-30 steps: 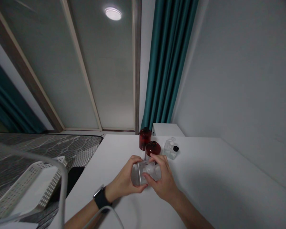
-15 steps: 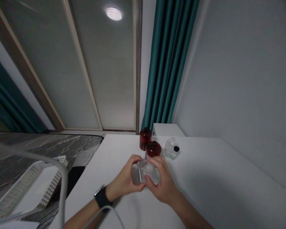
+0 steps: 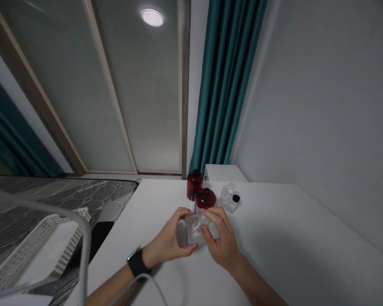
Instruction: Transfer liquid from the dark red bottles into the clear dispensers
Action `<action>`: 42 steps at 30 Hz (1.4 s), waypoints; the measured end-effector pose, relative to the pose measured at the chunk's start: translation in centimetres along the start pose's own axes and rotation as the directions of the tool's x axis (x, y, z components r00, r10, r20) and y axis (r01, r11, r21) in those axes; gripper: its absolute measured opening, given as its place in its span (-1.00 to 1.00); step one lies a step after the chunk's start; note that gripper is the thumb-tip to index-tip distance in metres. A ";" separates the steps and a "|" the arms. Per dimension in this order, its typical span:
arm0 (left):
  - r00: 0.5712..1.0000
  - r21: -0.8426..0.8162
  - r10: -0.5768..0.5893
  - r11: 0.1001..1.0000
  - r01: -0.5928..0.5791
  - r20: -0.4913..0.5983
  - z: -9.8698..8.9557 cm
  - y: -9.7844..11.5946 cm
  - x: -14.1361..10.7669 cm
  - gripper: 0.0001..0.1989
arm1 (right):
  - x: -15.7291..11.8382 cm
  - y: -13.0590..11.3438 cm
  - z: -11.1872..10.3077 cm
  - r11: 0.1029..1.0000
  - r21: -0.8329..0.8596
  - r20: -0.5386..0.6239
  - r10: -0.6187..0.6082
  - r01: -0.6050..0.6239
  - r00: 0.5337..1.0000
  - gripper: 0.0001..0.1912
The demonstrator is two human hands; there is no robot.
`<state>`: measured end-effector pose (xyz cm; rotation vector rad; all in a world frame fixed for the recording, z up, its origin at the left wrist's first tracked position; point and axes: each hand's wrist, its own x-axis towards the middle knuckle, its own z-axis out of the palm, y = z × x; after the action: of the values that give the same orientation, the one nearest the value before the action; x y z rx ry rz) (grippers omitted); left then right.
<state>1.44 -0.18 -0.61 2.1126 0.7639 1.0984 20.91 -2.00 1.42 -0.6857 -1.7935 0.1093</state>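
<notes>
A clear, transparent container [image 3: 194,231] is between my two hands above the white table. My left hand [image 3: 170,238], with a dark watch on its wrist, is wrapped round the container's left side. From the right, my right hand [image 3: 221,238] has its thumb and fingers at the top of the container; what sits between them is too small to make out. Just beyond stand a round dark red bottle [image 3: 206,198] and a taller dark red bottle [image 3: 195,185]. Right of these is a clear bottle [image 3: 226,198] with a black cap [image 3: 236,198] beside it.
The white table [image 3: 274,238] reaches the wall on the right. A white basket [image 3: 35,250] is low on the left, past a pale curved bar [image 3: 84,255]. A pale cable [image 3: 147,276] crosses near my left forearm. A white cabinet [image 3: 225,173] stands behind the table.
My right hand has shifted slightly right and up, its thumb moving away from the container's front. My left hand has barely moved and still grips the container.
</notes>
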 end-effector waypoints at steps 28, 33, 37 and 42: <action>0.993 0.178 0.109 0.979 -0.101 -0.036 -0.9 0.4 0.1 -0.32 | -0.5 1.4 -0.3 0.982 0.028 -0.252 0.186 -0.185 0.950 -0.68; 0.994 0.201 0.111 0.974 -0.104 -0.024 -1.1 0.8 0.3 -0.34 | -0.6 1.5 -0.5 0.979 0.025 -0.230 0.202 -0.202 0.952 -0.68; 0.995 0.195 0.093 0.977 -0.085 -0.031 -1.1 0.9 0.3 -0.36 | -0.4 1.6 -0.7 0.970 0.055 -0.206 0.245 -0.238 0.948 -0.66; 0.996 0.193 0.087 0.978 -0.081 -0.020 -1.0 0.4 0.2 -0.33 | -0.2 1.9 -0.7 0.936 0.097 -0.192 0.350 -0.338 0.917 -0.69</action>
<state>0.74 -0.01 0.24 2.3141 0.8299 1.1411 22.36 -0.76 0.73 -0.9300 -1.4508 0.3181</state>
